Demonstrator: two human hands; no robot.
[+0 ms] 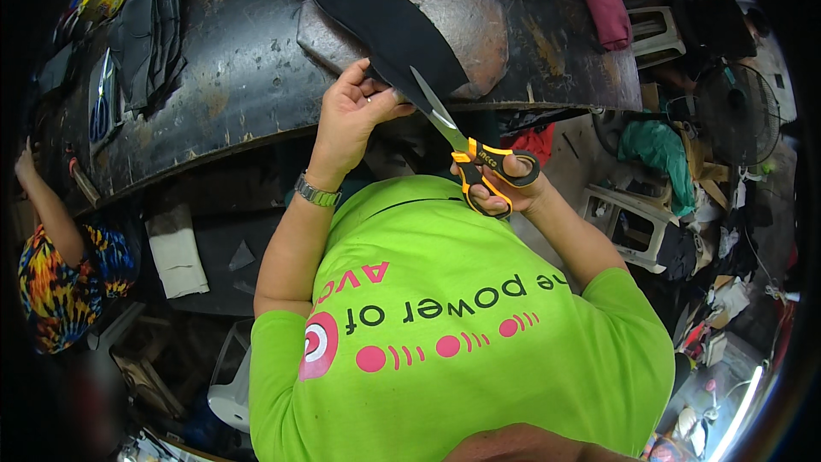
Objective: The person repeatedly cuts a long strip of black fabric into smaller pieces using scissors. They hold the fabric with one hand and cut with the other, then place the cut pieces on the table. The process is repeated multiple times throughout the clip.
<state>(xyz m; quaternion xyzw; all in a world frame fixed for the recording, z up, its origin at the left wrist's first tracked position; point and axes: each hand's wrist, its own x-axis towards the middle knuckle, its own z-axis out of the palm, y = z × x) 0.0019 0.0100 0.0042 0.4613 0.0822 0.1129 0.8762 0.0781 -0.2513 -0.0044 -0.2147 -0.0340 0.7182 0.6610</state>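
Closest is the bright green shirt point(479, 291) of the person at work, and beyond it the right hand point(528, 190), its fingers curled through the loops of the orange-and-black scissors point(469, 150). The loops stand somewhat apart; one blade shows clearly, pointing forward and to the left, but whether the other sits under the fabric I cannot tell. The left hand point(351, 115), with a wristwatch point(319, 192) behind it, has thumb and fingers brought together on the near left edge of the black cloth strip point(398, 26). That strip lies ahead of both hands, its long axis running from far left to near right, so the blades meet its near edge at a slant; the left fingers touch it, while the right fingers are farther off and reach it only through the steel. Beneath the strip is a worn brown sheet point(487, 30) on the dark table point(231, 68). Farther out, blue-handled scissors point(100, 111) lie at left, a maroon roll point(600, 0) at right, and a fan point(740, 111) stands past the table's end
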